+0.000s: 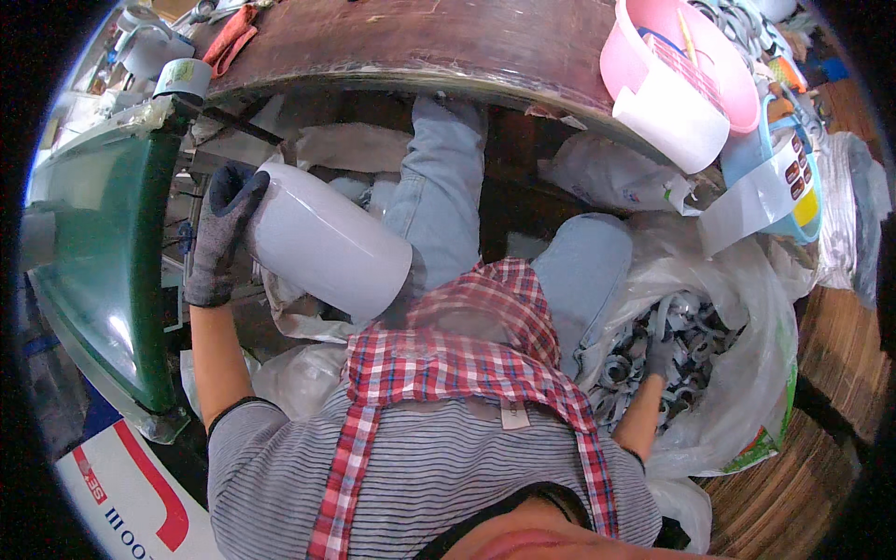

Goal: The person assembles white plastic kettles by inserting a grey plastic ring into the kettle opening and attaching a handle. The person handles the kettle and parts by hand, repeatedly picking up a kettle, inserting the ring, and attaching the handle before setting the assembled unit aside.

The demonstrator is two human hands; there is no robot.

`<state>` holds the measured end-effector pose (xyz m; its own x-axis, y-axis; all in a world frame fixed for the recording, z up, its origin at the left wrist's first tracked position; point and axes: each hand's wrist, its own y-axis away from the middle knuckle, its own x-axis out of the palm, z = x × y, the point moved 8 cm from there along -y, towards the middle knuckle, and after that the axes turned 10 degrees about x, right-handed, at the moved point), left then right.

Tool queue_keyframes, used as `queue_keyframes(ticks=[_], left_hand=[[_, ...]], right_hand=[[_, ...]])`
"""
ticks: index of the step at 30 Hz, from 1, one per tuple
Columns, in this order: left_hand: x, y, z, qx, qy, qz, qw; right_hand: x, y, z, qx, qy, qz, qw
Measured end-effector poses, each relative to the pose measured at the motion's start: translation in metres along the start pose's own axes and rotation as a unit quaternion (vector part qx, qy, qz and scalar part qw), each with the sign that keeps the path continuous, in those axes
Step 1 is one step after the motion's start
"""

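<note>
My left hand (227,227), in a grey and dark knitted work glove, grips the rim of a smooth pale grey cylindrical container (329,241). The container lies tilted over my lap, its closed-looking end towards my body; its inside is hidden. On the right, my right hand (658,358), gloved too, reaches into a large clear plastic bag (752,350). Many small grey curved and ring-shaped parts (689,364) fill that bag. A light grey piece stands right at my right fingertips, but whether they hold it is unclear.
A dark red worn tabletop (420,35) curves across the front. On its right stand a pink plastic basin (742,84), a white paper sheet (672,122) and a light blue basket (745,164). A glossy green panel (98,231) rises on the left, near a white roll (183,77).
</note>
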<state>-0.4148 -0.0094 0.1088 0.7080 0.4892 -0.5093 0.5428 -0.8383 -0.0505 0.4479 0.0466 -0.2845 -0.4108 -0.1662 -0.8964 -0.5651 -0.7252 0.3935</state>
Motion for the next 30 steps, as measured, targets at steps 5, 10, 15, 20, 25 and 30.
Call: queue_keyframes(ticks=[5, 10, 15, 20, 25, 30], left_hand=[[0.008, 0.011, 0.009, -0.007, 0.060, -0.018, 0.998], [0.030, 0.021, 0.004, 0.018, -0.025, 0.091, 0.995], [0.027, 0.018, -0.010, 0.170, -0.095, 0.106, 0.975], [0.024, 0.032, -0.015, 0.208, -0.149, 0.026, 0.966], [-0.024, 0.020, -0.039, 0.234, -0.188, -0.069, 0.952], [-0.071, 0.022, -0.088, 0.323, -0.114, -0.186, 0.921]], right_hand=[[-0.023, 0.136, 0.026, 0.166, -0.584, -0.022, 0.795], [0.004, 0.113, -0.041, 0.168, -0.674, -0.003, 0.720], [-0.067, 0.134, -0.043, 0.093, -0.563, -0.203, 0.795], [-0.122, 0.153, 0.013, -0.002, -0.473, -0.227, 0.852], [-0.135, 0.172, 0.042, 0.017, -0.456, -0.246, 0.855], [-0.181, 0.192, 0.082, -0.121, -0.497, -0.258, 0.819]])
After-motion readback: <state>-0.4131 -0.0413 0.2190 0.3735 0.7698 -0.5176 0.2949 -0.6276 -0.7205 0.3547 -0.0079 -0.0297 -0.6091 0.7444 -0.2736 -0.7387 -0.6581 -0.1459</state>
